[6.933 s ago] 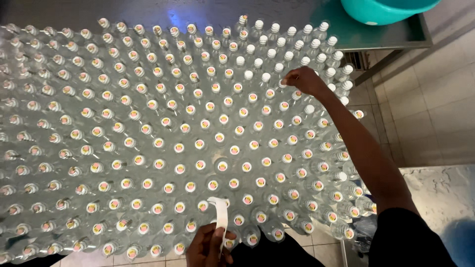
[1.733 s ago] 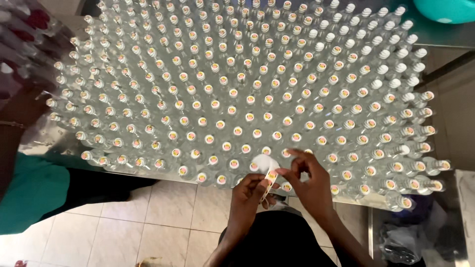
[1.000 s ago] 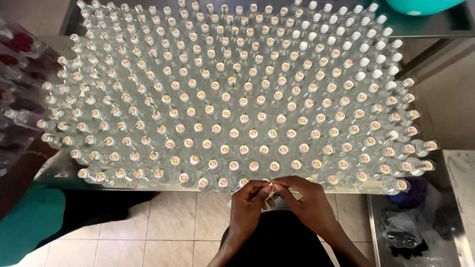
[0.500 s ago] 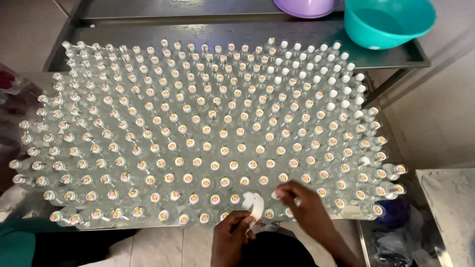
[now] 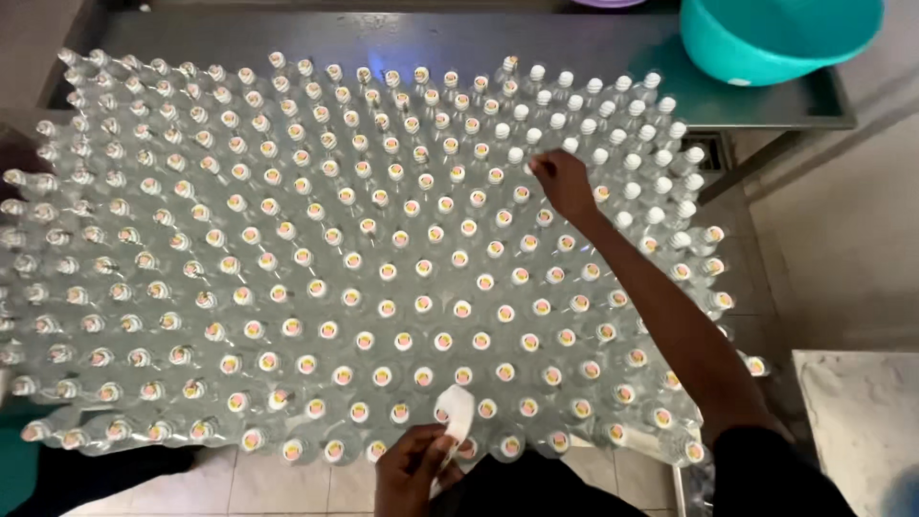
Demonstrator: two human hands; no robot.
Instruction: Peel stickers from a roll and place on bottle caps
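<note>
My right hand [image 5: 565, 182] reaches far over the packed clear bottles [image 5: 383, 278] on the table [image 5: 823, 105], fingers pinched down onto one bottle cap [image 5: 532, 163]. My left hand [image 5: 412, 469] stays near the table's edge, its grip closed on a white sticker strip [image 5: 458, 412], keeping it within reach.

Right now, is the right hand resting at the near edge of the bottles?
No, the right hand reaches far across to the white-capped bottles.

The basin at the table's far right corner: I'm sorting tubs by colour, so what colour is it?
Teal, a plain blue-green; the basin shows in the head view.
</note>
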